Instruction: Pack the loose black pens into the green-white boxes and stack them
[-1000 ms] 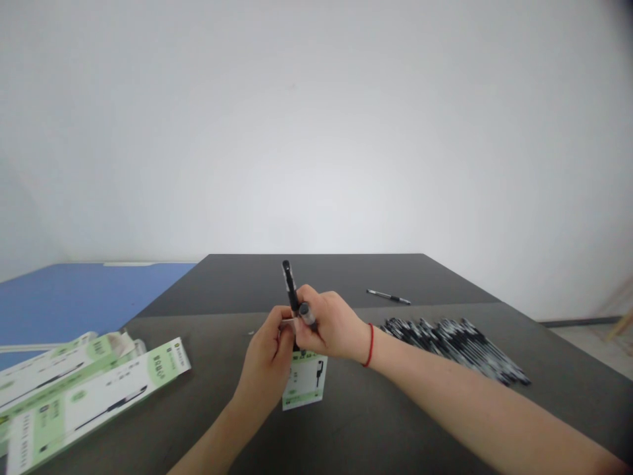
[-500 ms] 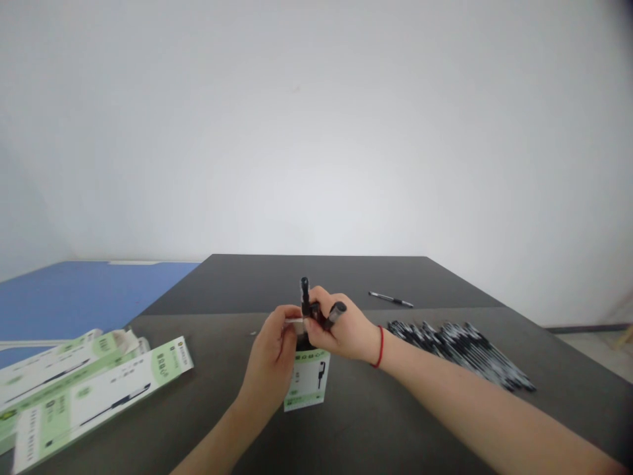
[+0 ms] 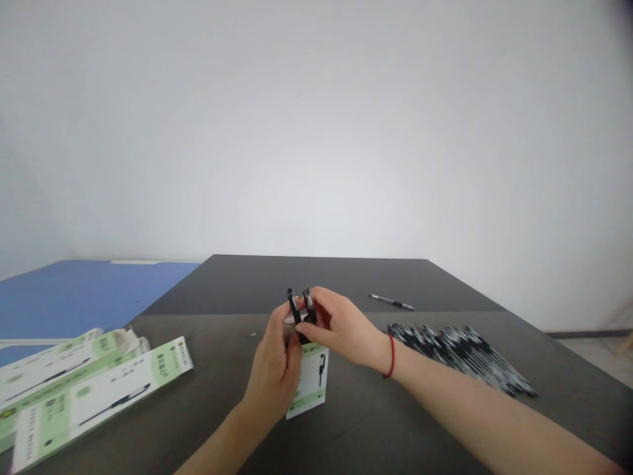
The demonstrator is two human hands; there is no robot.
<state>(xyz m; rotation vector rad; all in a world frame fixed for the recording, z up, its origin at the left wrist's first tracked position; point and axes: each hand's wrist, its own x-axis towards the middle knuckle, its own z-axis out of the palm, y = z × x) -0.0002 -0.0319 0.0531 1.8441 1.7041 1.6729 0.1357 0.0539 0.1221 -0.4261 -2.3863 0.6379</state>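
Note:
My left hand wraps round a small green-and-white pen box held upright over the dark table. My right hand, with a red string at the wrist, pinches two black pens whose tops stick up out of the box's open top. Both hands meet at the box mouth, fingers closed.
A heap of black pens lies on the table to the right. One single pen lies farther back. Several flat green-and-white boxes are stacked at the left edge. A blue table stands behind on the left.
The pens in my right hand have gone lower into the box; a second pen swung from tilted right to upright beside the first. My left hand has shifted up around the box.

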